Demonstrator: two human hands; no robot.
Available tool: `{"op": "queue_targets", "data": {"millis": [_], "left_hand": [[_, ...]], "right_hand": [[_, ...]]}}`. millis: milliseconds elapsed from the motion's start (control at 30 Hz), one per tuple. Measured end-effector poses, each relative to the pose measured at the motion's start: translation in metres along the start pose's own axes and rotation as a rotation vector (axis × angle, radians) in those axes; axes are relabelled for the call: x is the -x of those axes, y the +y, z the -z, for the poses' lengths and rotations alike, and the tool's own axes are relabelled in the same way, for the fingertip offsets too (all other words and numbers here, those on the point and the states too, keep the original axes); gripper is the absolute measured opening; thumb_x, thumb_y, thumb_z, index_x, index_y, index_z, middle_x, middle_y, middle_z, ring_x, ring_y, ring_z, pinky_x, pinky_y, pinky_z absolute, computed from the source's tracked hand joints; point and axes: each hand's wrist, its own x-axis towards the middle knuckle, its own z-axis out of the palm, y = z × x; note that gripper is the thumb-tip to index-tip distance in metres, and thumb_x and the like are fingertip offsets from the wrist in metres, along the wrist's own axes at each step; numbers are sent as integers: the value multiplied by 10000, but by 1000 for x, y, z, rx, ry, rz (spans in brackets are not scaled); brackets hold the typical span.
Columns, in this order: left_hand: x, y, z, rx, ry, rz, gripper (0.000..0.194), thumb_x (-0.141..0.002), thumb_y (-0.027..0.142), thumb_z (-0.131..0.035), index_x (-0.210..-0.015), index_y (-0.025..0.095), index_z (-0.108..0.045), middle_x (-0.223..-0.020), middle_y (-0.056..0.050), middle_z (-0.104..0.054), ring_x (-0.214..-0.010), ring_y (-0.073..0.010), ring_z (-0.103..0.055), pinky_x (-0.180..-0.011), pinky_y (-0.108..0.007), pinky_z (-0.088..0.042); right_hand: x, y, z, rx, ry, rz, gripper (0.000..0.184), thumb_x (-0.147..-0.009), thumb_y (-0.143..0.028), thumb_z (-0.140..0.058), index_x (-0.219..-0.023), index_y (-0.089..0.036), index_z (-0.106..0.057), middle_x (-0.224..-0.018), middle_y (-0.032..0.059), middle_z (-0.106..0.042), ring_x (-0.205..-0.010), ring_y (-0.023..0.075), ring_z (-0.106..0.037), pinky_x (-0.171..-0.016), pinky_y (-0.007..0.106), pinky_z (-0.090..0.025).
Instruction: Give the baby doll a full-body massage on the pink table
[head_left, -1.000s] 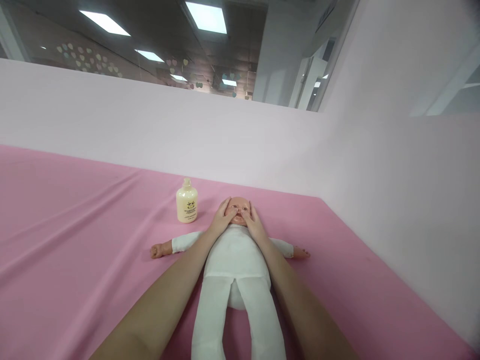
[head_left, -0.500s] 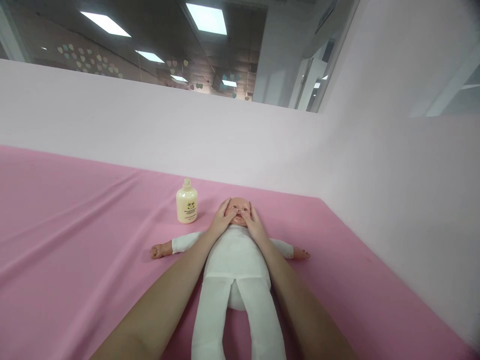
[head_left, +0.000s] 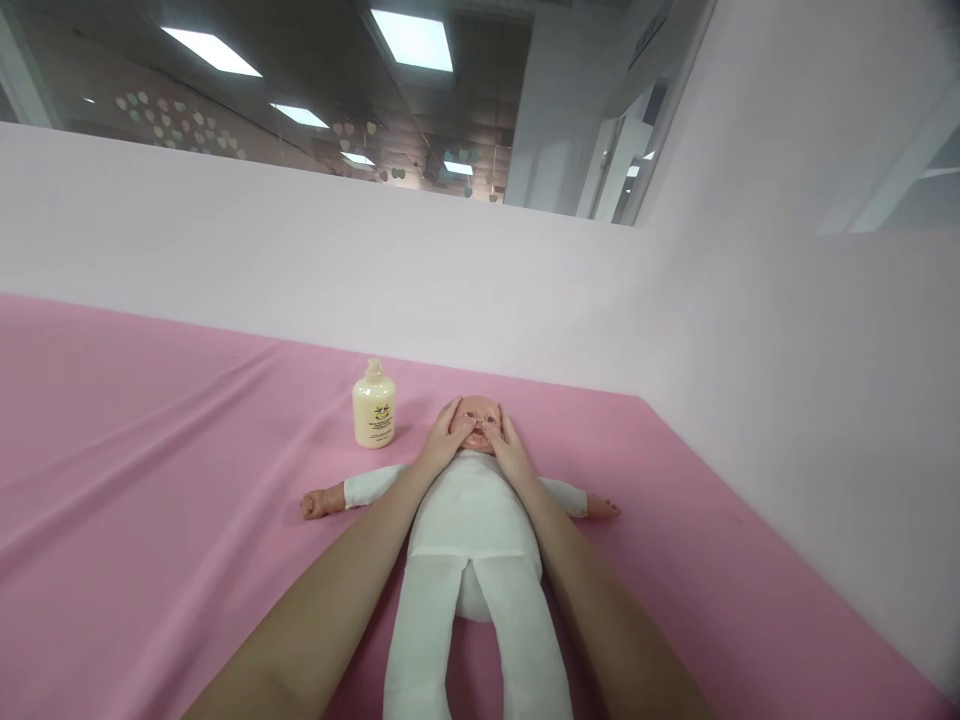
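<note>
A baby doll (head_left: 476,505) with a soft white cloth body lies on its back, its arms stretched out to both sides. My left hand (head_left: 445,440) cups the left side of its head, the fingers along the side and the thumb on the cheek beside the nose. On the opposite side, my right hand (head_left: 510,448) holds the head the same way, its thumb on the other cheek. The doll's eyes and forehead show between my hands; its ears are covered. My forearms pass over the doll's upper arms.
A cream-coloured pump bottle (head_left: 374,408) stands upright to the left of the doll's head. The pink sheet (head_left: 187,430) under everything has some creases. A white wall (head_left: 315,260) with a window rises behind, and another wall (head_left: 810,380) closes off the right side.
</note>
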Motion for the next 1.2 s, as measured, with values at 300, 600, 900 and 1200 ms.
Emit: {"op": "queue_targets", "data": {"millis": [300,600,900,1200], "left_hand": [[0,-2,0,21,-4,3,661,-892,484,-575,-1473,228,-390,-1554,-74,-374,-1441,-217,-334,-1208,-382,-244],[0,-2,0,15,-4,7,660,-892,485,-571,-1477,242,-385,-1556,-65,-371,-1443,-212,-331,-1207,-371,-243],[-1,-3,-1,7,2,6,658,-885,493,-574,-1471,253,-394,-1547,-61,-385,-1438,-220,-338,-1200,-373,-256],[0,0,0,11,-6,14,663,-883,490,-579,-1472,248,-396,-1550,-63,-381,-1443,-218,-330,-1206,-376,-244]], "right_hand": [[-1,1,0,3,4,-7,913,-798,-653,-600,-1542,-273,-234,-1593,8,-278,-1469,210,-274,-1211,382,-215],[-1,3,0,-2,-3,3,901,-807,-645,-593,-1543,-275,-229,-1595,-1,-272,-1474,197,-260,-1214,369,-210],[1,-2,0,-9,-3,11,890,-811,-637,-594,-1542,-285,-230,-1592,-1,-280,-1469,197,-273,-1212,372,-217],[0,0,0,-5,4,8,898,-799,-645,-603,-1539,-287,-244,-1593,-6,-276,-1470,204,-272,-1213,372,-219]]}}
